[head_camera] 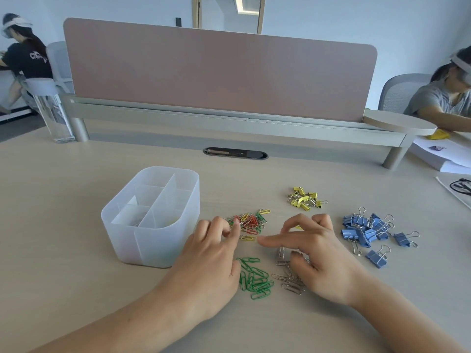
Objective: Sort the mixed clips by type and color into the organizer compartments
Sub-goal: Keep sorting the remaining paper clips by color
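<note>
A translucent white organizer (153, 240) with several compartments stands at the left. A mixed pile of red, green and yellow paper clips (251, 221) lies in the middle, with one yellow paper clip (247, 238) just in front of it. My left hand (211, 253) touches the pile's left edge with bent fingertips. Green paper clips (256, 278) lie grouped beside its palm. My right hand (321, 253) has its index finger stretched left and its thumb resting on the silver paper clips (290, 281). Yellow binder clips (305, 197) and blue binder clips (369, 230) lie to the right.
A pink desk divider (219, 72) on a raised shelf closes the back. A clear bottle (53, 115) stands at the back left. Paper stacks (438, 156) and a bag lie at the right edge. Two other people sit at neighbouring desks.
</note>
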